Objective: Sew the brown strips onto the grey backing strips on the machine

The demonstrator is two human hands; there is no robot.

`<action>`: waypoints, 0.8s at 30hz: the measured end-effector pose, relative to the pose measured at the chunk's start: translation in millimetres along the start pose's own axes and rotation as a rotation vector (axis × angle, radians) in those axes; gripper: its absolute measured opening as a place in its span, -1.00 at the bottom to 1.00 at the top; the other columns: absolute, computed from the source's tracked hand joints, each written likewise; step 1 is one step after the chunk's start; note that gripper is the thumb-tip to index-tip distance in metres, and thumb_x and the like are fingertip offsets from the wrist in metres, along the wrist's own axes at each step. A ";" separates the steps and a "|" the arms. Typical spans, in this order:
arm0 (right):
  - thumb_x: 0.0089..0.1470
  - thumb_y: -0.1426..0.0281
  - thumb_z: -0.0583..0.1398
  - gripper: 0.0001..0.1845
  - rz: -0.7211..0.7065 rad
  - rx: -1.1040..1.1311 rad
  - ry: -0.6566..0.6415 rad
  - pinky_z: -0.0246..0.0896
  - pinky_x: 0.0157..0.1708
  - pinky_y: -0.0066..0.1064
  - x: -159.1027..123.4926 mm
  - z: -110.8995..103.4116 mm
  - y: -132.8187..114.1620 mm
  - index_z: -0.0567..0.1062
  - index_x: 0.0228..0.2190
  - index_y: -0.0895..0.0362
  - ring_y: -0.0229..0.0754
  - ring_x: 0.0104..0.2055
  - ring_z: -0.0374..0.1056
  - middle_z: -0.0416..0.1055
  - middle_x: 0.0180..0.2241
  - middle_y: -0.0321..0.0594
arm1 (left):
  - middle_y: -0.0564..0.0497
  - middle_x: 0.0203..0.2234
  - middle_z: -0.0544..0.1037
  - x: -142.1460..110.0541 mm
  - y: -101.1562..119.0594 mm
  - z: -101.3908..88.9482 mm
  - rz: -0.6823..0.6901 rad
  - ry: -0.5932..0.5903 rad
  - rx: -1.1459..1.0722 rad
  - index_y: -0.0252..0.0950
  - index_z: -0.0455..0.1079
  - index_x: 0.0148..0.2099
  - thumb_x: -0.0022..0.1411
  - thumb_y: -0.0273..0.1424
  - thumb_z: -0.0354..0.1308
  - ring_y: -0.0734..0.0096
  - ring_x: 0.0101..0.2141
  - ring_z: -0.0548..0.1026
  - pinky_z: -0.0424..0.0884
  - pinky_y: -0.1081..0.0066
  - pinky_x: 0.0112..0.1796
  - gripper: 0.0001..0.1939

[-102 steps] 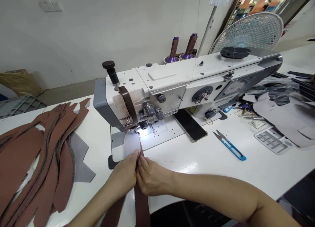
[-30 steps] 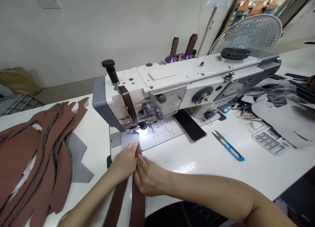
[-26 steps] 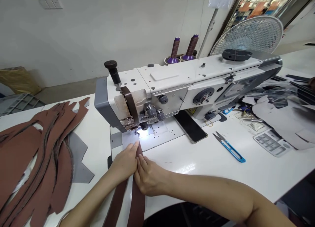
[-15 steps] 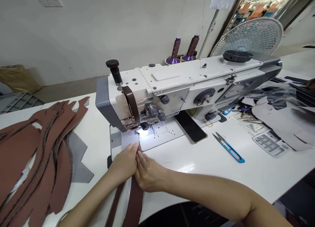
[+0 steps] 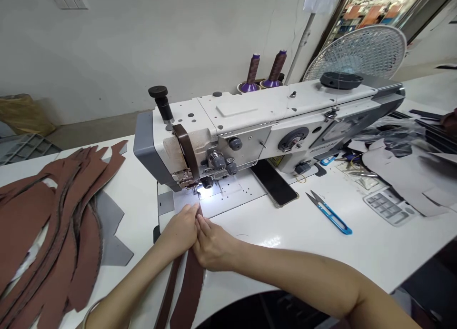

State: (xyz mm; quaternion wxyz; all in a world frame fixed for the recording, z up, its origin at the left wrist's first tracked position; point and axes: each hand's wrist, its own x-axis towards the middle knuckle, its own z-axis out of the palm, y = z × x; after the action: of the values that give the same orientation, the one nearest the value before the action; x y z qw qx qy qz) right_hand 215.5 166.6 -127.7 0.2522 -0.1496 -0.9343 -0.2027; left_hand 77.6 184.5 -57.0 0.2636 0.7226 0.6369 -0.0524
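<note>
A brown leather-like piece (image 5: 189, 291) with a pale underside runs up from the table's front edge toward the needle of a white sewing machine (image 5: 246, 107). My left hand (image 5: 181, 228) is closed on the piece just in front of the lit presser foot, fingertips pinching its edge. Right against it, my right hand (image 5: 213, 244) is also closed on the brown piece, thumb and fingers pressed together. A second, narrower brown strip (image 5: 167, 295) hangs beside it to the left. The part under the needle is partly hidden by my hands.
Stacked brown pieces (image 5: 57, 214) lie left, over a grey piece (image 5: 116, 229). Blue thread snips (image 5: 332, 215) and a phone (image 5: 273, 184) rest at right. Two brown thread spools (image 5: 253, 72) and a fan (image 5: 360, 53) stand behind the machine; scraps (image 5: 403, 176) lie far right.
Both hands have edged slightly forward toward the needle with the brown piece, keeping their hold. Its lower end has shifted a little left. The whole view has moved slightly.
</note>
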 end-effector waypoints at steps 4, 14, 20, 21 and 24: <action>0.11 0.60 0.04 -0.67 0.010 -0.015 -0.006 0.42 -0.10 0.07 -0.7 0.7 3.4 0.48 -0.18 0.59 0.19 -0.15 0.49 0.46 -0.22 0.44 | -0.22 0.05 0.40 -0.3 0.7 0.2 0.006 0.007 0.015 -0.42 0.11 0.32 0.24 -0.64 -0.20 0.24 0.05 0.42 0.30 0.33 0.07 -0.41; 0.07 0.61 0.04 -0.68 0.030 -0.038 0.029 0.42 -0.19 0.06 1.4 -2.6 3.3 0.48 -0.23 0.60 0.23 -0.19 0.49 0.46 -0.24 0.47 | -0.22 -0.02 0.42 -1.5 1.7 -3.4 -0.006 -0.014 0.104 -0.40 0.11 0.31 0.26 -0.60 -0.19 0.18 -0.03 0.46 0.34 0.26 -0.02 -0.43; 0.04 0.61 0.03 -0.67 0.048 -0.064 0.054 0.40 -0.16 0.05 3.0 -2.2 1.7 0.49 -0.25 0.58 0.18 -0.20 0.49 0.46 -0.24 0.45 | -0.17 -0.05 0.42 -2.4 4.1 -4.6 -0.009 -0.038 0.144 -0.37 0.11 0.31 0.27 -0.61 -0.22 0.22 -0.07 0.46 0.34 0.31 -0.05 -0.43; 0.05 0.60 0.03 -0.67 0.044 -0.075 0.049 0.40 -0.17 0.06 3.3 -2.7 0.3 0.49 -0.24 0.58 0.18 -0.21 0.49 0.47 -0.25 0.44 | -0.16 -0.05 0.42 -2.9 5.0 -5.4 -0.011 -0.042 0.154 -0.37 0.11 0.31 0.27 -0.61 -0.22 0.23 -0.07 0.46 0.33 0.32 -0.05 -0.43; 0.02 0.60 0.03 -0.67 0.045 -0.097 0.079 0.42 -0.27 0.05 4.4 -5.4 -6.5 0.51 -0.28 0.54 0.20 -0.26 0.49 0.49 -0.31 0.39 | -0.16 -0.03 0.41 -4.8 8.9 -8.5 -0.040 -0.059 0.182 -0.38 0.09 0.32 0.28 -0.59 -0.21 0.22 -0.03 0.44 0.32 0.33 -0.05 -0.44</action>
State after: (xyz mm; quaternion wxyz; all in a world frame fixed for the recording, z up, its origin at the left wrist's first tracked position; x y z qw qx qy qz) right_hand 211.6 159.2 -123.0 0.2856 -0.1743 -0.9092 -0.2478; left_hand 82.9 183.6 -44.9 0.2144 0.7290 0.6356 -0.1364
